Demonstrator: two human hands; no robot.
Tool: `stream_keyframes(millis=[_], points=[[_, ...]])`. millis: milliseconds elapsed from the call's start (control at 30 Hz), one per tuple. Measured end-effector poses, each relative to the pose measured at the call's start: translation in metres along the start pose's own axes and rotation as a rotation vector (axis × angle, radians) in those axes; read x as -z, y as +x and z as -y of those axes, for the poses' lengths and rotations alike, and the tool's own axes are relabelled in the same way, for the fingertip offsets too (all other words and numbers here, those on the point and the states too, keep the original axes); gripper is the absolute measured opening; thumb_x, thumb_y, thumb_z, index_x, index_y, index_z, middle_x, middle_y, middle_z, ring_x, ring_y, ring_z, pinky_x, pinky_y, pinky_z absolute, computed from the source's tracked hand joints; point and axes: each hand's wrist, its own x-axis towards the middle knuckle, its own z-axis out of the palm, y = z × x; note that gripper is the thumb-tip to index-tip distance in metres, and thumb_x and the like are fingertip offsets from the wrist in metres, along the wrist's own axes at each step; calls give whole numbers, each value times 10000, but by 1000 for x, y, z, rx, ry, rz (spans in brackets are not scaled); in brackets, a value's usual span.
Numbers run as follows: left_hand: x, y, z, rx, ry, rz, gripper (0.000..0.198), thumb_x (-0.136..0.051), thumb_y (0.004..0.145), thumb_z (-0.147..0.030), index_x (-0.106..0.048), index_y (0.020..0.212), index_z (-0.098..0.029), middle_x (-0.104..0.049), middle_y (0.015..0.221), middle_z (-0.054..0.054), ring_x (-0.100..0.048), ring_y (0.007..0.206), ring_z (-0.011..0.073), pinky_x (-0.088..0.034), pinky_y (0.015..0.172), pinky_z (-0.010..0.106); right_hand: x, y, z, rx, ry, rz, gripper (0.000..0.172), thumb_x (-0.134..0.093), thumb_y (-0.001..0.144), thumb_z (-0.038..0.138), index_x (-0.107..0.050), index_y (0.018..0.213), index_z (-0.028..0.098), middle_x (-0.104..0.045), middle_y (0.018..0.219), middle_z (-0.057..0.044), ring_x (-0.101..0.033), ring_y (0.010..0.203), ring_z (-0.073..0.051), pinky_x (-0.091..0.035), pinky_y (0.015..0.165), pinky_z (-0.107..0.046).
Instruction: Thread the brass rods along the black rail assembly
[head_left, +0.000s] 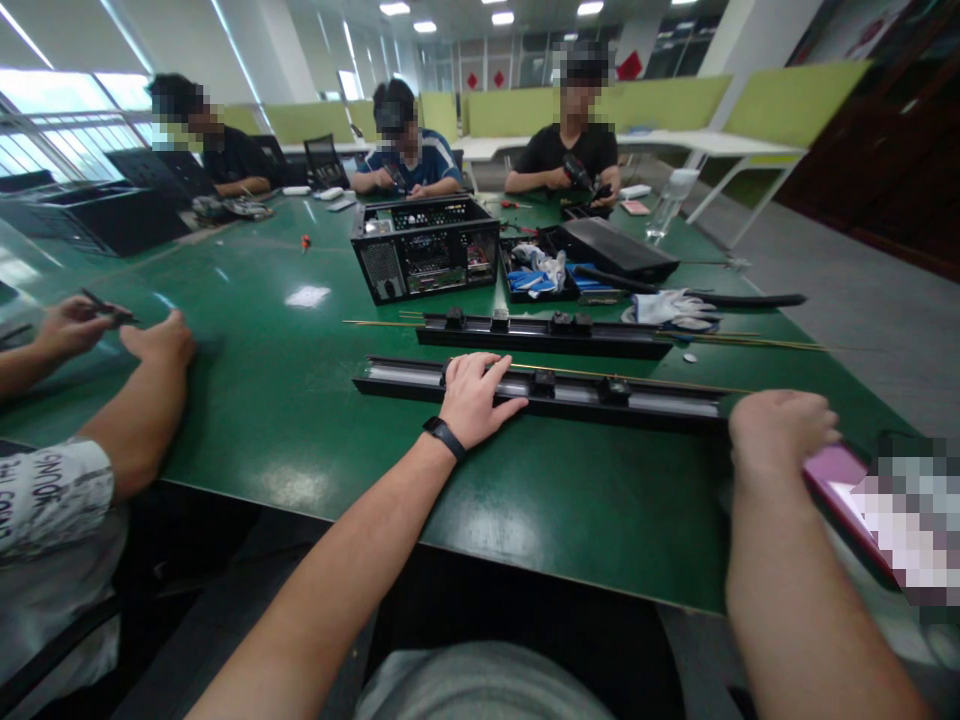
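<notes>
A long black channel bar [570, 405] lies across the green table, with small black blocks inside its trough. My left hand [474, 395], a dark band at its wrist, rests on top of the bar left of its middle, fingers stretched across it and thumb out to the right. A thin brass-coloured rod [600, 374] runs along the bar's far edge toward my right hand [784, 425]. That hand is closed in a fist at the bar's right end; whatever is inside it is hidden. A second black channel bar [540, 340] lies just behind, with thin rods sticking out at its ends.
Beyond the bars stand an open computer case [427, 250] and a tray [517, 293] with gloves. Another glove [675, 308] lies near a black tube [757, 300]. A pink-edged device [840, 470] sits at the right. A co-worker's hands [161, 340] are at the left; several people sit opposite.
</notes>
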Motion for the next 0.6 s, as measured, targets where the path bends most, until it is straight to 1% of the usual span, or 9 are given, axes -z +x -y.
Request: stream_keyframes(millis=[167, 400, 500, 600], points=[[-2, 0, 0, 0, -4, -6, 595, -840, 914, -491, -676, 1421, -225, -693, 1388, 138, -610, 1321, 333, -389, 1187, 517, -4, 3, 0, -5, -10, 12, 509, -376, 1035, 221, -643, 1419, 19, -571, 1464, -349, -555, 1389, -442, -450, 1115, -536], [0, 0, 1, 0, 4, -17, 608, -849, 908, -490, -684, 1410, -189, -696, 1376, 147, -614, 1308, 336, -384, 1182, 524, -7, 3, -4, 67, 44, 4, 436, -370, 1035, 241, -632, 1329, 56, -575, 1419, -353, -562, 1343, -424, -411, 1081, -505], [1, -1, 1, 6, 7, -12, 610, -844, 913, -496, -679, 1417, -195, -693, 1385, 146, -609, 1318, 335, -378, 1188, 524, -6, 1, -5, 77, 70, -1, 431, -365, 1037, 242, -623, 1339, 76, -577, 1429, -338, -554, 1335, -424, -397, 1063, -496], [1, -1, 1, 13, 9, -5, 610, -843, 914, -498, -676, 1421, -201, -693, 1388, 147, -607, 1325, 338, -375, 1189, 528, -7, 1, -5, 88, 77, 3, 410, -360, 1033, 246, -633, 1291, 81, -592, 1390, -340, -559, 1292, -424, -386, 1041, -494]])
